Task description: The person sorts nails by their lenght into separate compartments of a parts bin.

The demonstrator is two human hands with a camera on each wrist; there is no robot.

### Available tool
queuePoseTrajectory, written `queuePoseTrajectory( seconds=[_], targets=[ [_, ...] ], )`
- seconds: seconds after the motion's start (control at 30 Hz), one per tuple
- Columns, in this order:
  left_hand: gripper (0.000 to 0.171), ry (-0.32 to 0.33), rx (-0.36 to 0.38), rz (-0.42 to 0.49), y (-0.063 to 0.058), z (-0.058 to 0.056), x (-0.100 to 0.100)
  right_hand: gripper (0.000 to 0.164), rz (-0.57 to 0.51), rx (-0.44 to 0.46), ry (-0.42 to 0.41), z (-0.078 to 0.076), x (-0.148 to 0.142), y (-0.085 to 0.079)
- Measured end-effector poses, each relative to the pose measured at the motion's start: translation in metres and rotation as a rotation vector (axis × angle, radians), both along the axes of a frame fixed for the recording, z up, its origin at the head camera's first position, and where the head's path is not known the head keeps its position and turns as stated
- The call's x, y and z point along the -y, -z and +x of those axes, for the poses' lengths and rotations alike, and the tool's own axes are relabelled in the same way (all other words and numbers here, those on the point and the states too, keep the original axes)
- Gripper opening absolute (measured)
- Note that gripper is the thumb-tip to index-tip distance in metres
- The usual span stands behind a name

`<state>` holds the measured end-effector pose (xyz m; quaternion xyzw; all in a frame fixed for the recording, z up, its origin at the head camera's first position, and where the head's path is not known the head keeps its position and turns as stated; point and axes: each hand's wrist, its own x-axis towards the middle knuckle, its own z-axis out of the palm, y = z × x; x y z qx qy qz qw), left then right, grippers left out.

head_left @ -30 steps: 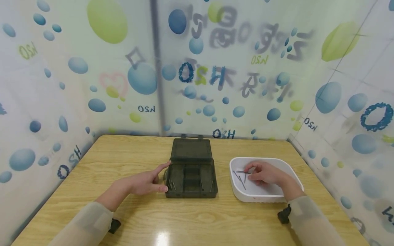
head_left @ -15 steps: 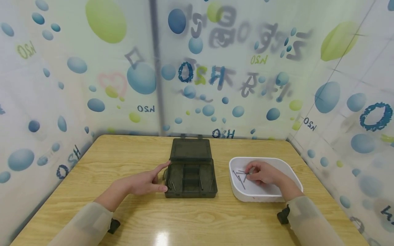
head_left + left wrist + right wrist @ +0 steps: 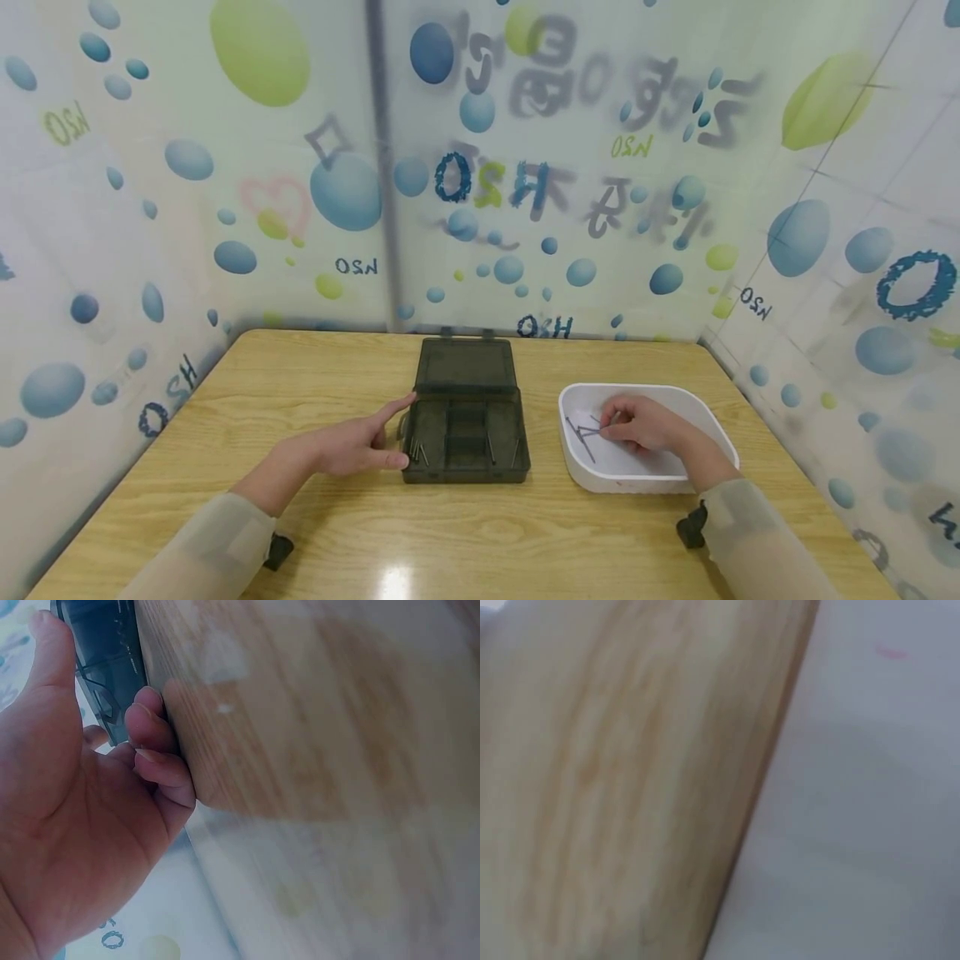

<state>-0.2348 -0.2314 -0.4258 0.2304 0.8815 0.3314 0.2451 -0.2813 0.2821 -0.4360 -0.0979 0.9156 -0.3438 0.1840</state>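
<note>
At the left side of a dark, see-through plastic box [image 3: 467, 364], my left hand [image 3: 348, 446] touches the edge with an outstretched index finger and thumb. In the left wrist view, the left hand's [image 3: 82, 802] other fingers bend loosely at the tabletop. The box's lid is folded back, and several thin nails [image 3: 492, 448] lie in its side compartments. My right hand [image 3: 647, 422] reaches into a white tray [image 3: 622, 483], thumb and forefinger pinching a grey nail [image 3: 591, 431]. More nails [image 3: 588, 451] lie beside it. The right wrist view hides the fingers.
Both containers stand on a wood-grain table [image 3: 457, 542], with a strip of tabletop between them. A patterned curtain [image 3: 555, 283] rises behind the table's back edge and along both sides.
The nail at the right fingertips has swung from steeply slanted to nearly level, and the nails near it have shifted a little. The left hand and box have stayed put.
</note>
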Motion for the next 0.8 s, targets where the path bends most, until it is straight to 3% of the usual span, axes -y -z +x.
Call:
queuePoseTrajectory(
  seconds=[0.3,0.67,0.8],
  targets=[
    [0.104,0.001,-0.004,-0.002,0.001,0.000,0.000,0.010,0.022,-0.018,-0.034,0.001,-0.001,-0.005],
    [0.104,-0.002,-0.004,0.001,0.002,0.000,0.002,0.015,0.012,-0.056,0.017,0.004,-0.001,-0.016],
    [0.103,-0.003,-0.001,-0.002,0.002,0.000,0.001,0.017,0.001,-0.066,-0.002,0.004,-0.002,-0.014]
  ],
)
